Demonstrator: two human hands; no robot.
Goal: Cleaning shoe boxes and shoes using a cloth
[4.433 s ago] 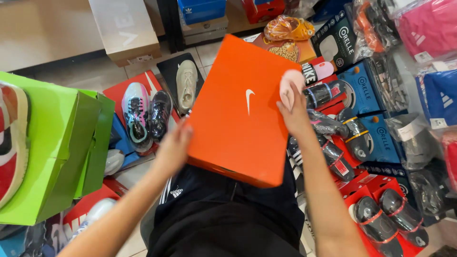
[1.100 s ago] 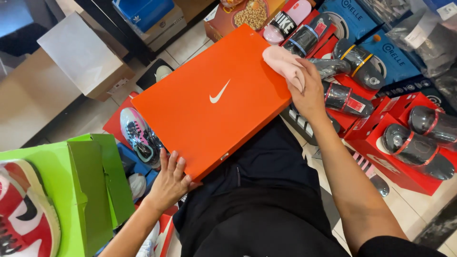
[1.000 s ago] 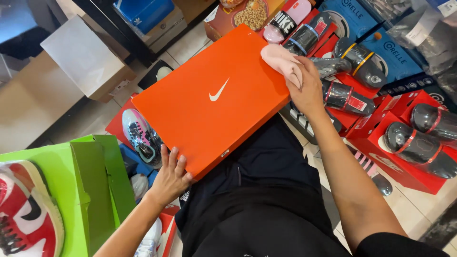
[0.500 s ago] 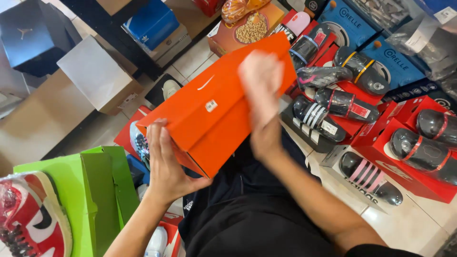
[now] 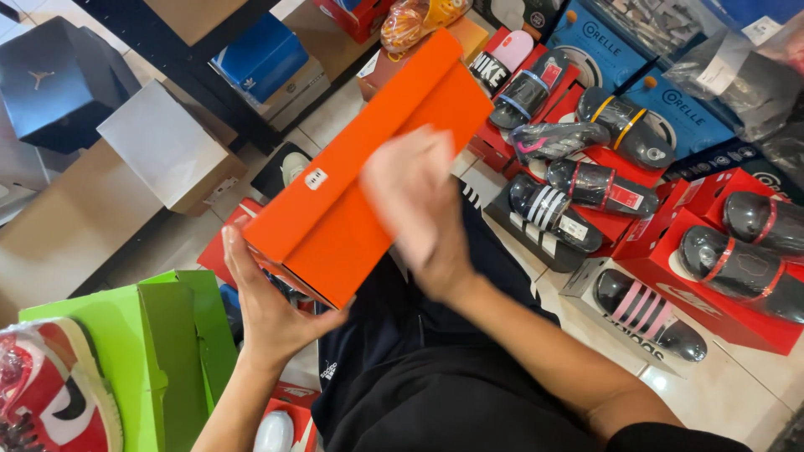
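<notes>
Tiled floor crowded with boxed slides at three o'clock. Orange shoebox, centre, tilted on edge: left hand cups its seven-o'clock corner; right hand, blurred, lies flat across its side. Best wiped with the corner braced firmly.

Tilted orange shoebox with a small white label, green box lower left

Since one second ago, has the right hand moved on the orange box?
Yes. The right hand slid from the orange box's far corner toward its middle, away from the slides.
</notes>
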